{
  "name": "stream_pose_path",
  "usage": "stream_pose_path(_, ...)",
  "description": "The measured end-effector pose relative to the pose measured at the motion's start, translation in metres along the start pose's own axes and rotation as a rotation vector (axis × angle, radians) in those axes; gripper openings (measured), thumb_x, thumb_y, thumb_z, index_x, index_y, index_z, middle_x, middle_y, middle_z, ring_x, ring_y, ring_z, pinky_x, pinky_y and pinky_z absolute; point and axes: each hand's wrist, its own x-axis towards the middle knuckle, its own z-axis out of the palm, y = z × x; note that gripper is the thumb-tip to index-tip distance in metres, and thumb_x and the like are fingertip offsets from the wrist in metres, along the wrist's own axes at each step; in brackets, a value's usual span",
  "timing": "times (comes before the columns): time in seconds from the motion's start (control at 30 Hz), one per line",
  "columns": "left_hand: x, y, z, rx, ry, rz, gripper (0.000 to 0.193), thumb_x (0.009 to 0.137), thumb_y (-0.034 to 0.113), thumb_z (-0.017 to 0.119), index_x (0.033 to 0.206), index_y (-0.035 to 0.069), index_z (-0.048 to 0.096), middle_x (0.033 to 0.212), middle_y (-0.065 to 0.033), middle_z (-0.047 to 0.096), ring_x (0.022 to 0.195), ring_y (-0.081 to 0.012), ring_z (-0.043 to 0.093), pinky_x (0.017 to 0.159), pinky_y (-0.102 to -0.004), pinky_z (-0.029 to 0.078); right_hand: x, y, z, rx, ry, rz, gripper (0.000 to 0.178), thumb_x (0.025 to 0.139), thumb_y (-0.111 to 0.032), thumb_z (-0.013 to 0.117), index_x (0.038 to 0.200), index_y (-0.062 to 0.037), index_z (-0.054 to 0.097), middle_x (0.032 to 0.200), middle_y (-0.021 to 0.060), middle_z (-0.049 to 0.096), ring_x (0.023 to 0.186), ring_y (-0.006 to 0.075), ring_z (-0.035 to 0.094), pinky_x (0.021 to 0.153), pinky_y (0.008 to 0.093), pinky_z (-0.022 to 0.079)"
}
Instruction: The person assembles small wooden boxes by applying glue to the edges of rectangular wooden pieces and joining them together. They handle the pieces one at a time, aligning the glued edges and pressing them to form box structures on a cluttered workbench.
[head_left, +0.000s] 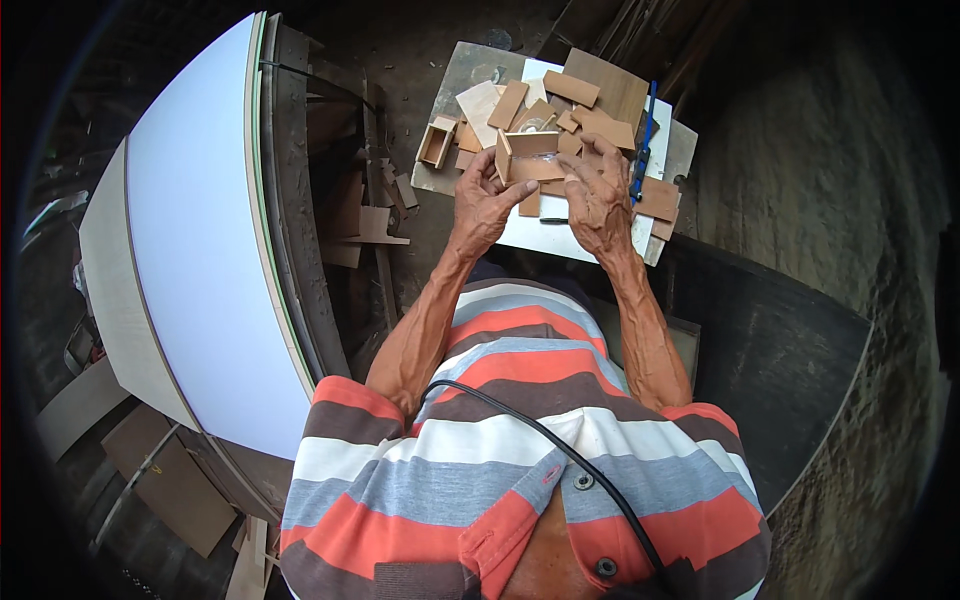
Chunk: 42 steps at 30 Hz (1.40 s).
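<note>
A small, partly joined box of thin brown wooden pieces is held over the worktable, with an upright end piece on its left and a long side along its far edge. My left hand is closed around its left end, the thumb stretched along the near side. At the other end, my right hand has its fingers bent and its thumb against the board; its grip is partly hidden. Beyond and below lie several loose wooden pieces. A small finished-looking open box stands left of my left hand.
Under the pieces is a white board on the worktable. A blue-handled tool lies right of my right hand. Large white-faced panels lean at my left, with offcuts beside them. A dark panel is at right.
</note>
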Motion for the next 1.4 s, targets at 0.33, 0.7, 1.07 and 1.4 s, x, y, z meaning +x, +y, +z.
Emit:
stream_pose_path(0.33, 0.002, -0.009, 0.013, 0.037, -0.070, 0.026, 0.064, 0.077, -0.003, 0.075, 0.130, -0.009, 0.040, 0.124, -0.0192, 0.055, 0.107, -0.0239, 0.062, 0.090, -0.0323, 0.056, -0.005, -0.011, -0.004, -0.170, 0.057, 0.021, 0.031, 0.080, -0.018, 0.056, 0.101, 0.0003, 0.070, 0.133, 0.0190, 0.043, 0.123, 0.0374, 0.038, 0.104, 0.0468, 0.033)
stream_pose_path(0.7, -0.003, -0.008, 0.005, 0.051, -0.106, -0.024, 0.062, 0.078, 0.001, 0.077, 0.130, -0.007, 0.044, 0.120, -0.0160, 0.058, 0.105, -0.0200, 0.062, 0.089, -0.0297, 0.055, -0.006, -0.021, 0.001, -0.026, -0.015, -0.050, 0.030, 0.084, -0.023, 0.053, 0.099, -0.0048, 0.072, 0.139, 0.0177, 0.037, 0.131, 0.0366, 0.029, 0.109, 0.0473, 0.023)
stream_pose_path(1.07, -0.010, -0.008, 0.004, 0.008, -0.099, -0.022, 0.056, 0.079, -0.001, 0.075, 0.125, -0.007, 0.044, 0.112, -0.0159, 0.060, 0.098, -0.0189, 0.064, 0.084, -0.0284, 0.056, -0.010, -0.021, -0.003, -0.058, -0.045, -0.150, 0.029, 0.082, -0.023, 0.053, 0.098, -0.0090, 0.073, 0.139, 0.0149, 0.038, 0.133, 0.0363, 0.025, 0.109, 0.0504, 0.020)
stream_pose_path(1.4, -0.015, 0.000, 0.010, 0.014, -0.065, 0.022, 0.057, 0.078, -0.004, 0.074, 0.126, -0.007, 0.044, 0.115, -0.0179, 0.060, 0.104, -0.0207, 0.062, 0.091, -0.0306, 0.054, -0.023, 0.007, -0.027, -0.264, 0.016, 0.014, 0.028, 0.086, -0.025, 0.052, 0.102, -0.0124, 0.072, 0.137, 0.0142, 0.039, 0.131, 0.0354, 0.028, 0.107, 0.0525, 0.022)
